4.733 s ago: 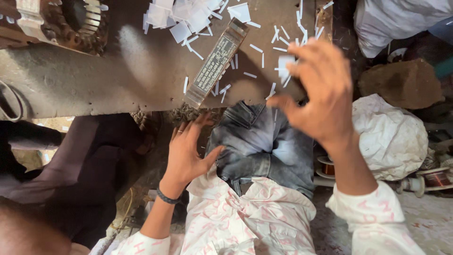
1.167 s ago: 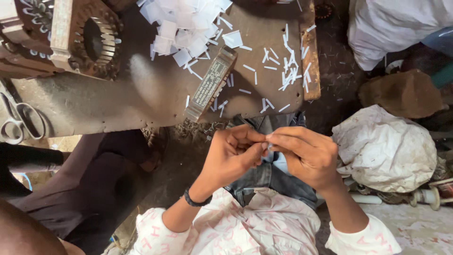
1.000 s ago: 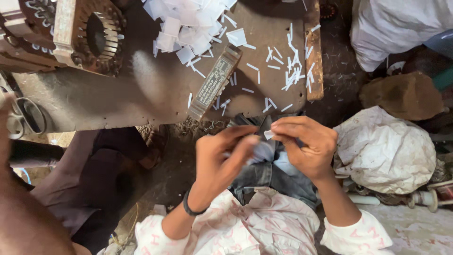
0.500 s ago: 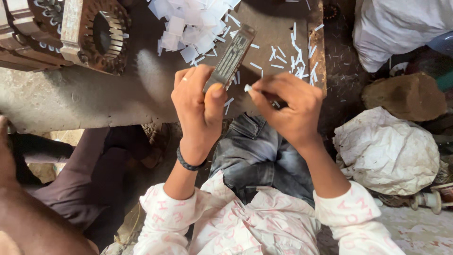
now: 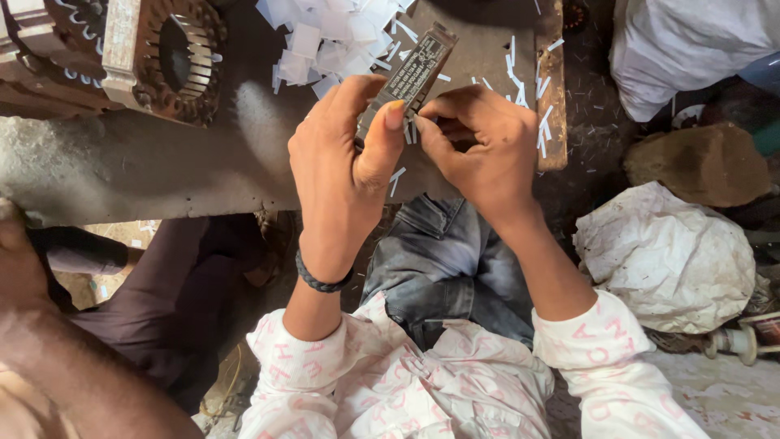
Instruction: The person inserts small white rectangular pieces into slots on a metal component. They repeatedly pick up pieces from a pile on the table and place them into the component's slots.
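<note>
My left hand (image 5: 341, 175) pinches the near end of a flat dark metal bar (image 5: 418, 65) that lies on the grey bench slab (image 5: 162, 162), thumb on top and forefinger on its left edge. My right hand (image 5: 483, 146) is curled close against it on the right, fingers closed on a small white paper strip (image 5: 409, 132); only a sliver of the strip shows between the thumbs. A heap of white paper squares (image 5: 321, 41) lies just beyond the left hand. Thin white strips (image 5: 520, 69) are scattered past the right hand.
A motor stator (image 5: 166, 53) with slotted core stands at the bench's far left. Another person's arm (image 5: 57, 333) and dark-clothed leg (image 5: 162, 284) are at the lower left. A white sack (image 5: 666, 260), a brown lump (image 5: 699, 162) and white cloth (image 5: 682, 41) lie to the right.
Both hands rose from my lap to the bench. The left hand has settled on the bar's near end and the right hand has closed in beside it.
</note>
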